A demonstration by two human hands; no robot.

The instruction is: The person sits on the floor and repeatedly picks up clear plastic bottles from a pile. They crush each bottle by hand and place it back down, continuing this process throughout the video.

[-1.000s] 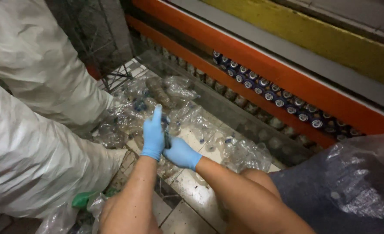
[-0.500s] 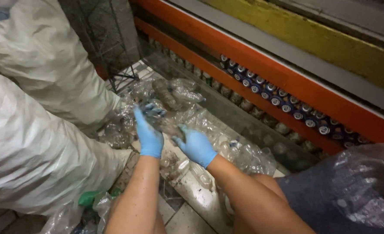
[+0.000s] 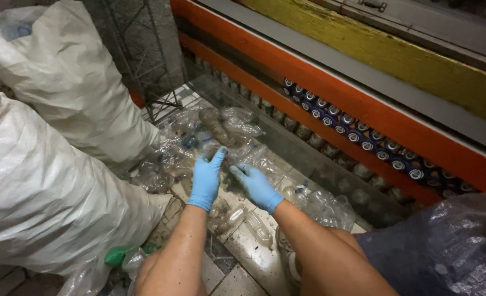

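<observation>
**Hands parted, now deeper in the bottle heap**

Half a second back: pressed close together over the pile. Now spread apart and pushed farther in, so seemingly between picks rather than mid-grip.

Left hand [image 3: 206, 176] in a blue glove, fingers straight and together, pointing far, tips touching crushed clear plastic bottles [image 3: 221, 143] at the heap's middle; nothing clasped in it. Right hand [image 3: 256, 185], also blue-gloved, loosely open, fingers angled far-left toward the same bottles, holding nothing as far as visible.

Nearest standout: a murky brownish bottle [image 3: 214, 126] just beyond the left fingertips, lying flat, long axis running from near-right to far-left; cap end hard to tell. Heap itself on the tiled floor [image 3: 243, 257], between white woven sacks [image 3: 51, 181] on the left and an orange conveyor frame [image 3: 331, 87] on the right, its small rollers [image 3: 358, 137] in a row.
</observation>
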